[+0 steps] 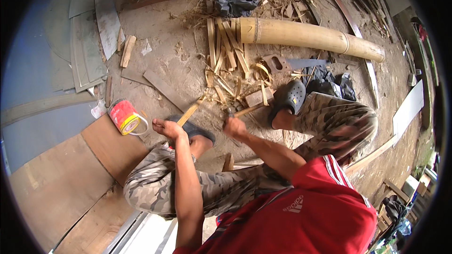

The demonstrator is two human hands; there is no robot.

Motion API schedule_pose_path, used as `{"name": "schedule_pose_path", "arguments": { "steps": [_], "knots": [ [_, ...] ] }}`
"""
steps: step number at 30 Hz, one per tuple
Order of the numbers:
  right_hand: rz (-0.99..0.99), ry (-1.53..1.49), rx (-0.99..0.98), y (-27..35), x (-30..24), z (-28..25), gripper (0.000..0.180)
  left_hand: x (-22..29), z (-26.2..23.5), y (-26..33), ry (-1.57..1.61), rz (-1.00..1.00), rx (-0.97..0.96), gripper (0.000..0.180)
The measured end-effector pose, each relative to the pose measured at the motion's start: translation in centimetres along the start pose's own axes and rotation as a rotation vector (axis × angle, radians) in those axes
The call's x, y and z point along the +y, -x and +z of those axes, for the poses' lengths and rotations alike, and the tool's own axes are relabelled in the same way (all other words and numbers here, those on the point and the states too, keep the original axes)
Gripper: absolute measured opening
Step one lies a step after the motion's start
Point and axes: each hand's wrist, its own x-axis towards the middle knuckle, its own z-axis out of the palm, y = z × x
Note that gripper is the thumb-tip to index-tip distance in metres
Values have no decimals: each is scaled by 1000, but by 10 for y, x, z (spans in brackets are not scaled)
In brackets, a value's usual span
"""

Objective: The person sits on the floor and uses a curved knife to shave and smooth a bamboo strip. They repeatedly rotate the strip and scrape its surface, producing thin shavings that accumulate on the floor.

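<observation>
My left hand (165,128) is closed around the near end of a pale bamboo strip (191,111), which slants away to the right above my left shoe (200,130). My right hand (234,127) grips a knife by its dark handle (230,112). Its blade, smeared by motion, seems to point left toward the strip's far end. Just beyond both hands lie short bamboo offcuts (220,94) and curled shavings. Farther off, a pile of split bamboo strips (227,49) rests on the ground.
A thick bamboo pole (301,35) lies across the far side, with a handsaw (278,64) in front. Black plastic bags (232,1) sit nearby. At left stand a red and yellow bucket (126,118) and brown boards (56,164). My right shoe (290,97) flanks a wooden block (258,98).
</observation>
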Motion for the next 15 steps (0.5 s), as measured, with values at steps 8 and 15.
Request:
{"name": "schedule_pose_path", "arguments": {
  "steps": [8,15],
  "knots": [
    [107,23,-14,-8,5,-31,22,8,6,10,39,12,-48,58],
    [234,-78,0,-13,21,-25,26,-3,6,4,-2,91,-49,61]
  ]
}}
